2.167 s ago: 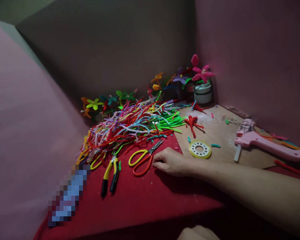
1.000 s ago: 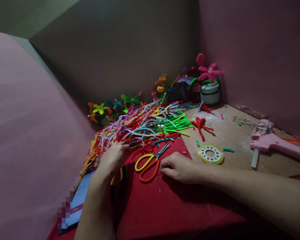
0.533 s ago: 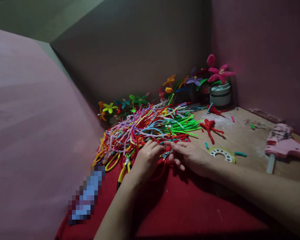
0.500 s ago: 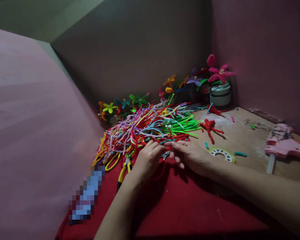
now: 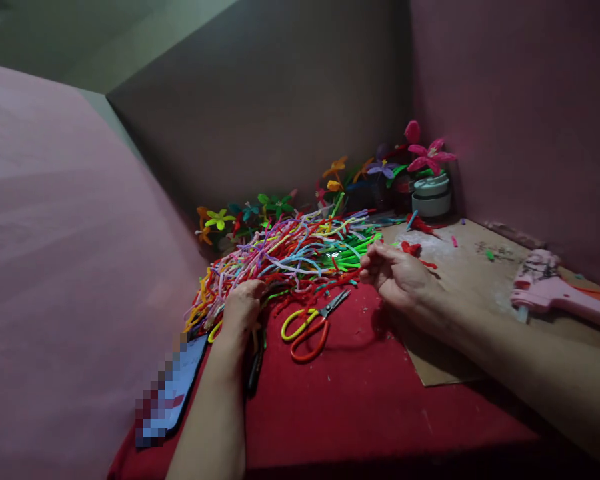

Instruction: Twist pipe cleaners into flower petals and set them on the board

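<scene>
My left hand (image 5: pixel 244 307) is closed at the near left edge of a pile of coloured fuzzy stems (image 5: pixel 285 250); its fingertips are mostly hidden. Raised at the pile's right end, my right hand (image 5: pixel 397 275) has its fingers curled together. A red stem (image 5: pixel 347 275) runs close to its fingertips, but what either hand grips is too small to tell. Scissors (image 5: pixel 310 327) with one yellow and one red handle lie on the red cloth (image 5: pixel 340 413) between my hands. Pliers (image 5: pixel 254 373) lie partly hidden beside my left wrist.
Fuzzy flowers (image 5: pixel 280 203) line the back, with a pink one (image 5: pixel 431 158) over a pale round container (image 5: pixel 431 197). A pink glue gun (image 5: pixel 545 290) rests on a brown board (image 5: pixel 480 267) at the right. A phone (image 5: pixel 177 390) lies at the left.
My hands have moved apart, the left one leftward and the right one rightward and up. The scissors between them are now uncovered. My right arm now hides the tape roll.
</scene>
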Demonstrator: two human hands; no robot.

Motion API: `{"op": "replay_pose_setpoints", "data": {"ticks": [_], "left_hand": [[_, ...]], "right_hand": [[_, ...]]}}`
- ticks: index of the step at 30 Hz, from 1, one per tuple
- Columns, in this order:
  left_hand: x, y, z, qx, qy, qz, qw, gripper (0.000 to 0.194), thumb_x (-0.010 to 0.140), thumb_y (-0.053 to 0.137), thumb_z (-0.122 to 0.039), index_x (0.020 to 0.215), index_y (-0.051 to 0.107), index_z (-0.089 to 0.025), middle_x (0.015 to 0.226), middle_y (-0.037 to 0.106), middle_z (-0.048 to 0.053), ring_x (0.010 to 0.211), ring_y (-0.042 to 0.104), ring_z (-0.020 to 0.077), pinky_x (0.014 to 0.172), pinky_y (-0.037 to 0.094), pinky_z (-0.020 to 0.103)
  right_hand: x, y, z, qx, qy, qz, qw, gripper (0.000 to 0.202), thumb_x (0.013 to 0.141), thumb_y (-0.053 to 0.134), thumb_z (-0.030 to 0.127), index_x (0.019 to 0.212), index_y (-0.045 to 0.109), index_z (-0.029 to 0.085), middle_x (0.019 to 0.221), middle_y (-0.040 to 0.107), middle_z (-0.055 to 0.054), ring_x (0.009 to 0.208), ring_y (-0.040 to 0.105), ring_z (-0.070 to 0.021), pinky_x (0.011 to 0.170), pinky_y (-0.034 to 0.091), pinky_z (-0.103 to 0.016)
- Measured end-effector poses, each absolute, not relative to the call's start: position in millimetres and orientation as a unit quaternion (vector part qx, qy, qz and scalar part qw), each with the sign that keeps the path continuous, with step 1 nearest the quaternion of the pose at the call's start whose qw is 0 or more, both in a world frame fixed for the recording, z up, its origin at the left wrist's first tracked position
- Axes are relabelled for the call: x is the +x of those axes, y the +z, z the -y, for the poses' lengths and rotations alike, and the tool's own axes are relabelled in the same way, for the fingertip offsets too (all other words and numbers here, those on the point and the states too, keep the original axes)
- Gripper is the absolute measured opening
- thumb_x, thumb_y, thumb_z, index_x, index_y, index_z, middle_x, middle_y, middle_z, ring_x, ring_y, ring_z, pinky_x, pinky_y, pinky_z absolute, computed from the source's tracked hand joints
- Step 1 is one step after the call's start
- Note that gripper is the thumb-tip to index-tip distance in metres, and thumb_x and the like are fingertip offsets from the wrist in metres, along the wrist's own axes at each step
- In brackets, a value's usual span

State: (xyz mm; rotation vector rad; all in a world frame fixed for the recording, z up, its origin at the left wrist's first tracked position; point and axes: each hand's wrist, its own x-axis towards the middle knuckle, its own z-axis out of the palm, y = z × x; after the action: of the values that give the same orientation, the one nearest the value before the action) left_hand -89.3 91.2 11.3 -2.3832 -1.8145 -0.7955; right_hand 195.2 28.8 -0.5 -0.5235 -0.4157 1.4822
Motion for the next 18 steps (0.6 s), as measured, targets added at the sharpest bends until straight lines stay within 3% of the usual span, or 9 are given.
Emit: {"op": "replay_pose_setpoints", "data": {"ticks": [3, 5, 8, 11, 13, 15, 18], "left_hand": [[-82, 16, -85, -0.739, -0.306, 0.601, -0.015, 0.027, 0.077, 0.045, -0.032, 0.087, 0.064, -0.016, 0.074, 0.065, 0.004, 0.069, 0.057, 0.0159, 0.059, 0.042, 0.024], [-68, 22, -75, -0.729, -0.344, 0.584, -0.096, 0.034, 0.078, 0.046, -0.038, 0.095, 0.062, -0.014, 0.076, 0.065, 0.005, 0.067, 0.058, 0.0152, 0.057, 0.043, 0.023], [-36, 31, -53, -0.707, -0.397, 0.462, -0.36, 0.042, 0.069, 0.06, -0.036, 0.106, 0.057, -0.015, 0.087, 0.065, 0.006, 0.077, 0.059, 0.0161, 0.065, 0.046, 0.026], [-4, 35, -29, -0.698, -0.367, 0.4, -0.467, 0.05, 0.068, 0.064, -0.031, 0.116, 0.05, -0.02, 0.089, 0.063, 0.005, 0.077, 0.058, 0.0146, 0.068, 0.046, 0.026], [11, 34, -18, -0.655, -0.311, 0.408, -0.554, 0.043, 0.073, 0.058, -0.036, 0.113, 0.05, -0.019, 0.079, 0.062, 0.003, 0.063, 0.057, 0.0117, 0.058, 0.045, 0.024], [19, 32, -10, -0.628, -0.241, 0.426, -0.605, 0.035, 0.075, 0.054, -0.039, 0.102, 0.054, -0.017, 0.061, 0.054, -0.002, 0.041, 0.044, 0.0058, 0.041, 0.034, 0.018], [24, 25, -2, -0.662, -0.23, 0.461, -0.544, 0.026, 0.078, 0.05, -0.039, 0.084, 0.058, -0.015, 0.048, 0.035, -0.007, 0.036, 0.025, 0.0029, 0.037, 0.018, 0.016]], "right_hand": [[197, 2, -30, -0.237, 0.659, 0.18, 0.69, 0.019, 0.083, 0.043, 0.017, 0.065, 0.05, 0.017, 0.054, 0.052, 0.0, 0.05, 0.048, -0.0091, 0.047, 0.038, -0.021], [195, 0, -29, -0.245, 0.673, 0.181, 0.674, 0.018, 0.083, 0.043, 0.018, 0.066, 0.05, 0.017, 0.054, 0.053, 0.0, 0.049, 0.048, -0.0091, 0.046, 0.038, -0.022], [191, -7, -29, -0.259, 0.693, 0.191, 0.645, 0.015, 0.083, 0.044, 0.019, 0.069, 0.05, 0.016, 0.054, 0.054, 0.0, 0.047, 0.048, -0.009, 0.046, 0.038, -0.021], [188, -13, -30, -0.26, 0.689, 0.229, 0.637, 0.009, 0.081, 0.047, 0.021, 0.076, 0.053, 0.016, 0.056, 0.057, -0.001, 0.048, 0.051, -0.0096, 0.047, 0.038, -0.022], [187, -14, -31, -0.25, 0.677, 0.243, 0.648, 0.007, 0.079, 0.05, 0.021, 0.077, 0.053, 0.016, 0.057, 0.058, -0.001, 0.049, 0.052, -0.0101, 0.049, 0.039, -0.023], [187, -12, -32, -0.23, 0.661, 0.228, 0.677, 0.002, 0.075, 0.054, 0.017, 0.075, 0.052, 0.016, 0.059, 0.058, 0.001, 0.052, 0.053, -0.0095, 0.054, 0.041, -0.024], [187, -5, -31, -0.209, 0.649, 0.199, 0.704, 0.006, 0.073, 0.053, 0.012, 0.072, 0.049, 0.016, 0.056, 0.054, 0.003, 0.052, 0.051, -0.0081, 0.055, 0.041, -0.022]]}}
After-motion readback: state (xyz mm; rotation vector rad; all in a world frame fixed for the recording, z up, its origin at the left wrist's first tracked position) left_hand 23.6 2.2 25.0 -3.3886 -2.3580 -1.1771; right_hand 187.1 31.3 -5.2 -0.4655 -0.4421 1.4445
